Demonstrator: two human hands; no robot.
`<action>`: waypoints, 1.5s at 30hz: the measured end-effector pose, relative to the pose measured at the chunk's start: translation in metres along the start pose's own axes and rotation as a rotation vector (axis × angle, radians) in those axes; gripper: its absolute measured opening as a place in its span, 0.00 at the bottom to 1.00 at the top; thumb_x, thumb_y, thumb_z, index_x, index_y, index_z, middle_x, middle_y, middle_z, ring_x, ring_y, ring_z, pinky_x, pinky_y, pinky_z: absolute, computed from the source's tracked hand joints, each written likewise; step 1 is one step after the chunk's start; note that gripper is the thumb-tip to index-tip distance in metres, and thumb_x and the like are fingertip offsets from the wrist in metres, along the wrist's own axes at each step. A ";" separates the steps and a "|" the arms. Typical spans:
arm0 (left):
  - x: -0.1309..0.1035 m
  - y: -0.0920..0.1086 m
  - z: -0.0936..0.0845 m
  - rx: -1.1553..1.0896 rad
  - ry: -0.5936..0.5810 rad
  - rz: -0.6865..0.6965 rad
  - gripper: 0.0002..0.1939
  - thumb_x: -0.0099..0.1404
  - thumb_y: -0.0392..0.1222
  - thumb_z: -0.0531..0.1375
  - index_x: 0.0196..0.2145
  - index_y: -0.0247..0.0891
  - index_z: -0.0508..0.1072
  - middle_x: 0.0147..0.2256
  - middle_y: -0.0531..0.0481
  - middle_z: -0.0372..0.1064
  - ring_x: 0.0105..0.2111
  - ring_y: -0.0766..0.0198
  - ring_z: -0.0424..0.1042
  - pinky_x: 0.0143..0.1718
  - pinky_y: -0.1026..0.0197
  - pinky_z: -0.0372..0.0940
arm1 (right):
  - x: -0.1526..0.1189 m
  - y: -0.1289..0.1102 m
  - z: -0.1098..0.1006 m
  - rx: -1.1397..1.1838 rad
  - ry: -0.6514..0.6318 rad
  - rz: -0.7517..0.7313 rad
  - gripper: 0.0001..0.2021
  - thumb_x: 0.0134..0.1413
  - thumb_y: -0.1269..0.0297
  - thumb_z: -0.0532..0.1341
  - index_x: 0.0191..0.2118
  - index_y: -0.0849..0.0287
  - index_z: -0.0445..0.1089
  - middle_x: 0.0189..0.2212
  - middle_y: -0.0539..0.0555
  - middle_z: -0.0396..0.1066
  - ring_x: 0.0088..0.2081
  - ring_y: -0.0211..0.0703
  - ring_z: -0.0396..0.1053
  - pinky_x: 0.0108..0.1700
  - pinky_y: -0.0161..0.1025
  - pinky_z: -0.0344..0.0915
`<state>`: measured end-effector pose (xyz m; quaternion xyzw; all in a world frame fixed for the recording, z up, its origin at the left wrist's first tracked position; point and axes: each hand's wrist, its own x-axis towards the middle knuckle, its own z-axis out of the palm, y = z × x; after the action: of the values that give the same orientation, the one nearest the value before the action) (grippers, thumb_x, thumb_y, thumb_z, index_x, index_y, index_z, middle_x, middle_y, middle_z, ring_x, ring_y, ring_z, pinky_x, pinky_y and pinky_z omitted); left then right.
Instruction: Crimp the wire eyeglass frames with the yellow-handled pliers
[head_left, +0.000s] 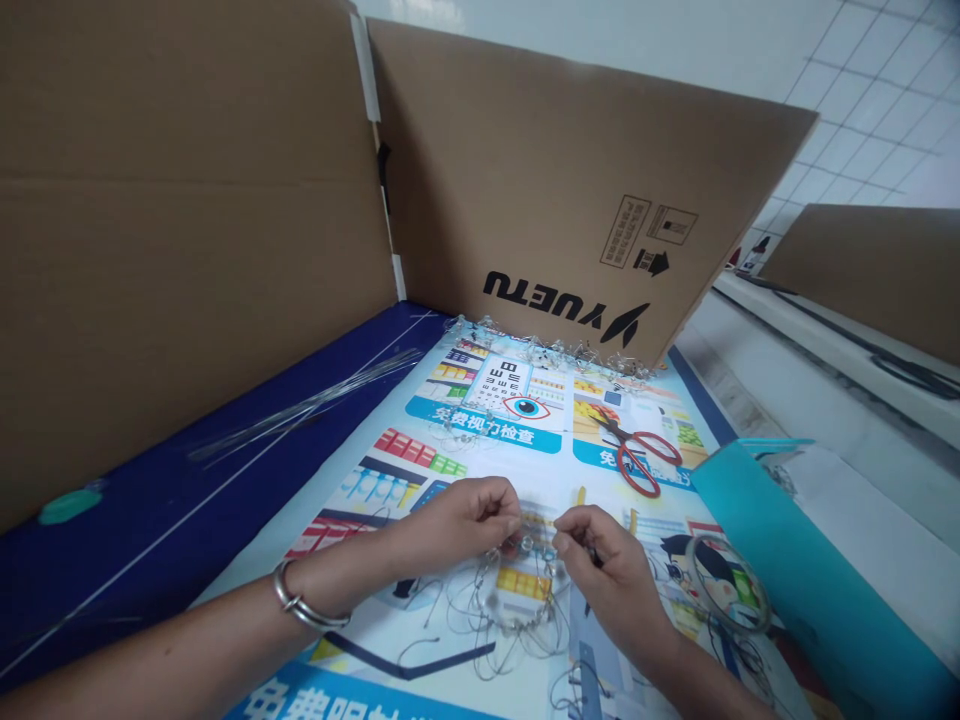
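My left hand (pixel 480 520) is closed in a pinch over the poster-covered table, a silver bangle (pixel 300 605) on its wrist. Facing it across a small gap, my right hand (pixel 607 565) pinches too. A loop of thin wire with clear beads (pixel 517 625) hangs or lies just below the fingertips, its loose wire ends sticking out on all sides. Both hands seem to grip its upper part, though the exact hold is too fine to make out. Further back, red-handled scissors (pixel 636 455) lie with their blades apart.
Cardboard panels (pixel 570 190) stand along the left and back. Beaded wire pieces (pixel 555 352) line the back panel's foot. Straight wires (pixel 315 400) lie on the blue cloth (pixel 247 470) at left. At right are a wire coil (pixel 727 590) and a turquoise box wall (pixel 817 590).
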<state>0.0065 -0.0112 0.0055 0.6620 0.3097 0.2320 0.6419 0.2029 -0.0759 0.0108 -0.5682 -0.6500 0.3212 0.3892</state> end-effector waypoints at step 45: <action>0.000 0.007 -0.011 0.205 -0.085 0.046 0.11 0.60 0.40 0.54 0.39 0.36 0.72 0.30 0.51 0.70 0.28 0.69 0.64 0.31 0.67 0.59 | -0.002 0.001 0.003 0.022 -0.016 -0.008 0.04 0.54 0.65 0.55 0.32 0.58 0.64 0.24 0.48 0.62 0.26 0.34 0.59 0.28 0.31 0.58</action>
<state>-0.0003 -0.0033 0.0129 0.7403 0.2890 0.1854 0.5780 0.2013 -0.0774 0.0082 -0.5586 -0.6519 0.3313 0.3915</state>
